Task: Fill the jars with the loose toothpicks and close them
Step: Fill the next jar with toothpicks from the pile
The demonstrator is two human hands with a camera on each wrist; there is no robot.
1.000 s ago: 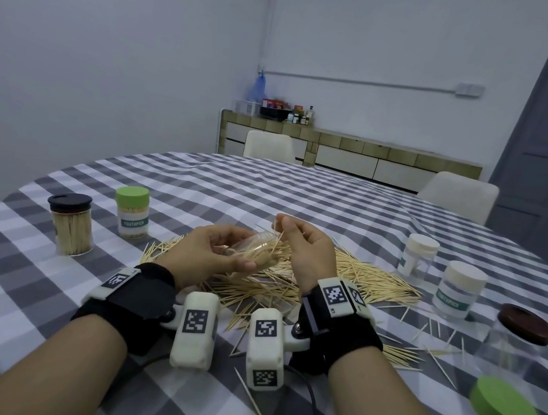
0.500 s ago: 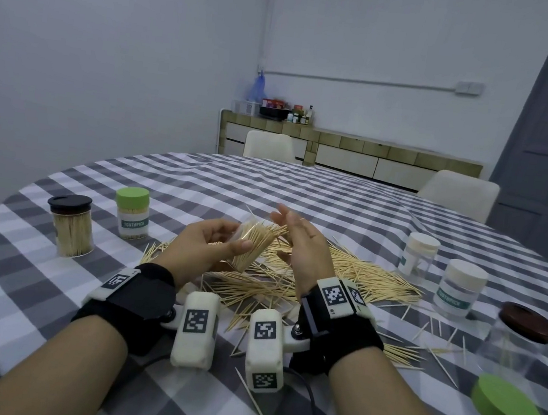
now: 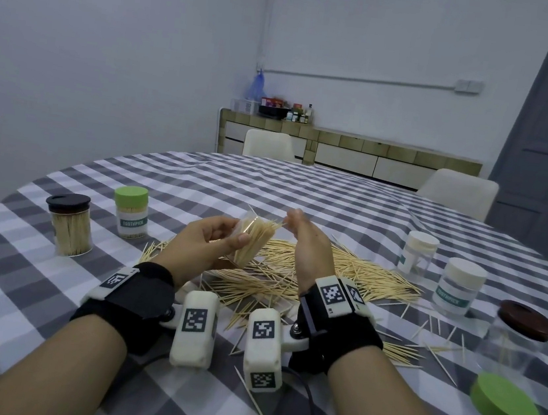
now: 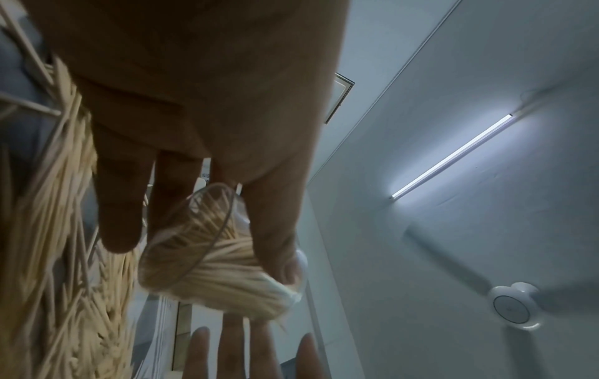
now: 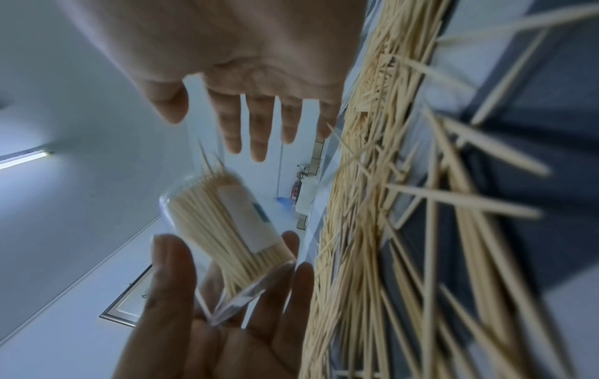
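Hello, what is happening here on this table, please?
A person is filling jars with toothpicks. The left hand holds a clear jar, tilted and packed with toothpicks, with no lid on it. The right hand is open beside the jar's mouth. A big pile of loose toothpicks still lies on the checked tablecloth. Two filled, closed jars stand at the left.

bare forearms; black wrist straps (image 3: 130,300) carrying white camera pods (image 3: 195,328) with square markers.
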